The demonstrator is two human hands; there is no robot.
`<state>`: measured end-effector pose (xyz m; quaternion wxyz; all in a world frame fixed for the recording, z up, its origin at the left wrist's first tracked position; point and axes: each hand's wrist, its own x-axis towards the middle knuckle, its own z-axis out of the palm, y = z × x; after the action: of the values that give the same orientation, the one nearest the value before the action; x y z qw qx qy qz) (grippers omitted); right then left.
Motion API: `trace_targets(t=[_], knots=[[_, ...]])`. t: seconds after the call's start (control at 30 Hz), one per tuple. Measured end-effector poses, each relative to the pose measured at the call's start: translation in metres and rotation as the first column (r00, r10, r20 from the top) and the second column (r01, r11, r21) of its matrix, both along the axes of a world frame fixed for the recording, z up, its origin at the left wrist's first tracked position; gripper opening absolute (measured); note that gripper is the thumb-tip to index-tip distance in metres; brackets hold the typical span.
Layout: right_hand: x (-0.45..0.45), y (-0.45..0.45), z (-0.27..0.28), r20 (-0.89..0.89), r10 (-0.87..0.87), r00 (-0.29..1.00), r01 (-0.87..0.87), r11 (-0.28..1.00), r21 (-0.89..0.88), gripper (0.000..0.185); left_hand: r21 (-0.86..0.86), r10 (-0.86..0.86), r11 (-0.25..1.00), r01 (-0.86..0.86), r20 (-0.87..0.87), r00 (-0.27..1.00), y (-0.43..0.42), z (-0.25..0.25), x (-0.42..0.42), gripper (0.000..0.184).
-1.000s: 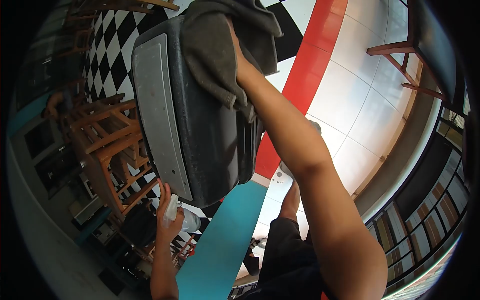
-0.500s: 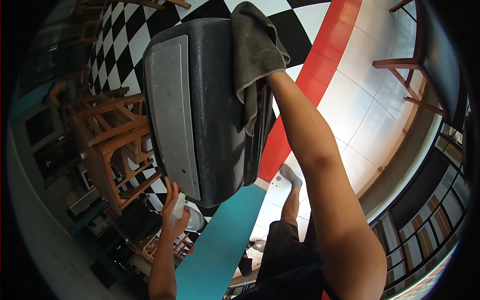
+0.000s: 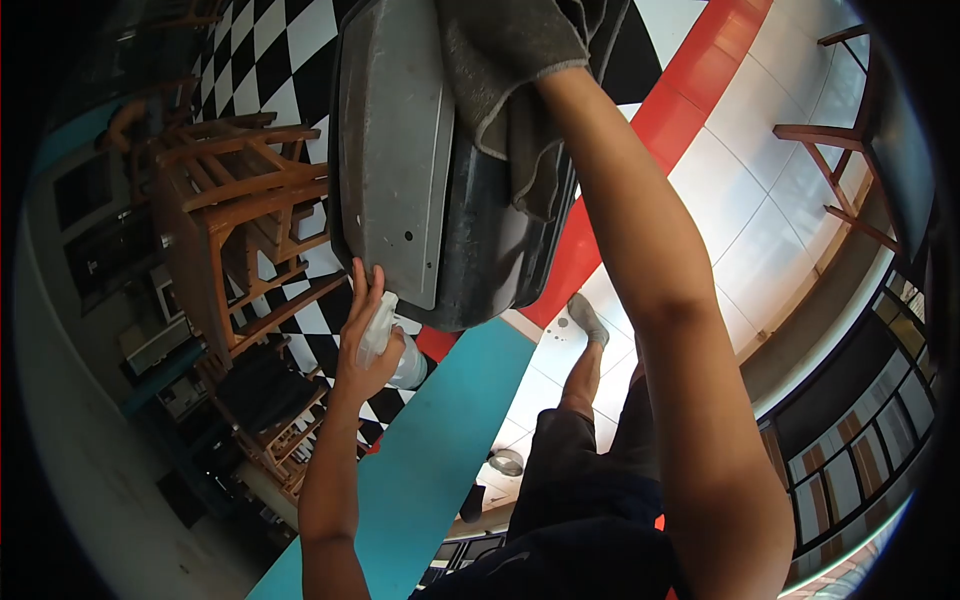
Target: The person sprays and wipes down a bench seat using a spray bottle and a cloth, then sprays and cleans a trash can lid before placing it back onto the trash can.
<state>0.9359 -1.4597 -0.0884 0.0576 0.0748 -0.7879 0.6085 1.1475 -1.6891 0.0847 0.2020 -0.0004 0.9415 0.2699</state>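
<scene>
My left hand [image 3: 368, 335] is closed around a spray bottle [image 3: 410, 368] with a white trigger head and a clear body. Its fingertips are close to the lower corner of a large dark box-shaped thing [image 3: 470, 270] with a flat grey panel [image 3: 395, 190] on one face. A dark grey cloth [image 3: 515, 50] drapes over my right hand [image 3: 562, 84] and lies against the upper part of that thing. The cloth hides my right fingers, and one end of it hangs down the side. What kind of thing the dark box is, I cannot tell.
Wooden chairs [image 3: 215, 235] stand crowded at the left. A turquoise surface [image 3: 440, 430] runs below the dark thing. Red [image 3: 690, 95] and white tiles cover the floor at right, with a wooden-legged seat [image 3: 890, 140] beyond. Part of another person [image 3: 125, 122] shows far left.
The dark thing sits higher and further right in view. My right hand and the cloth have moved up and across toward the grey panel. My left hand still holds the spray bottle.
</scene>
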Motion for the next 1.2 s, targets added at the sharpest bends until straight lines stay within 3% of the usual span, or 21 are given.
trace_targets(t=[0.1,0.2,0.27,0.3,0.37,0.47,0.53,0.6,0.73,0.87,0.97,1.07,1.13,1.17,1.2], knots=[[0.033,-0.024,0.009,0.113,-0.143,0.983,0.151,0.986,-0.068,0.081,-0.014,0.011,1.0,-0.012,-0.042,0.999,0.003,-0.005,0.002,0.084],[0.169,-0.079,0.034,0.233,-0.281,0.931,0.316,0.94,-0.127,0.082,0.001,0.035,0.999,-0.035,-0.011,0.999,0.001,-0.003,0.0,0.084],[0.255,-0.109,0.054,0.396,-0.301,0.868,0.393,0.902,-0.177,0.082,-0.003,0.021,1.0,-0.021,0.008,1.0,-0.002,-0.001,0.003,0.084],[0.285,-0.12,0.056,0.395,-0.275,0.877,0.366,0.913,-0.178,0.08,-0.001,-0.006,1.0,0.006,-0.001,1.0,-0.006,-0.002,0.004,0.084],[0.29,-0.117,0.045,0.294,-0.217,0.931,0.274,0.946,-0.173,0.077,-0.003,-0.034,0.999,0.034,0.019,0.999,-0.005,-0.001,0.001,0.084],[0.188,-0.066,-0.004,0.14,-0.203,0.969,0.219,0.97,-0.11,0.072,0.029,-0.027,0.999,0.026,0.02,0.999,-0.014,-0.008,0.004,0.086],[0.103,-0.016,-0.035,0.161,-0.188,0.969,0.205,0.974,-0.093,0.068,0.001,-0.038,0.999,0.038,0.016,0.999,-0.007,-0.005,0.003,0.085],[0.076,0.013,-0.049,0.248,-0.197,0.948,0.228,0.968,-0.103,0.065,-0.003,-0.022,1.0,0.023,0.02,1.0,-0.005,-0.003,0.007,0.085],[0.19,-0.043,-0.028,0.251,-0.308,0.918,0.333,0.941,-0.063,0.059,0.013,-0.014,1.0,0.014,0.012,1.0,-0.006,-0.007,0.005,0.085],[0.3,-0.095,0.007,0.302,-0.2,0.932,0.24,0.965,-0.102,0.052,0.073,0.084,0.993,-0.093,0.116,0.99,-0.002,0.0,0.002,0.086],[0.239,-0.069,-0.019,0.155,-0.125,0.98,0.133,0.99,-0.04,0.048,-0.055,-0.03,0.998,0.033,0.055,0.998,0.001,0.005,-0.003,0.087],[0.109,-0.012,-0.058,-0.044,-0.107,0.993,0.112,0.983,0.146,0.043,-0.002,0.084,0.996,-0.084,0.083,0.993,-0.001,0.0,0.003,0.086],[0.008,0.032,-0.062,-0.219,-0.12,0.968,0.186,0.93,0.317,0.041,-0.011,0.114,0.993,-0.114,0.035,0.993,0.004,-0.002,0.005,0.083],[-0.033,0.06,-0.034,-0.354,-0.166,0.921,0.307,0.867,0.392,0.025,-0.041,0.117,0.992,-0.117,-0.002,0.993,0.011,-0.003,0.007,0.082],[-0.067,0.078,-0.013,-0.083,-0.069,0.994,0.092,0.944,0.316,0.033,-0.074,0.122,0.989,-0.125,-0.039,0.992,0.019,-0.004,0.011,0.082]])
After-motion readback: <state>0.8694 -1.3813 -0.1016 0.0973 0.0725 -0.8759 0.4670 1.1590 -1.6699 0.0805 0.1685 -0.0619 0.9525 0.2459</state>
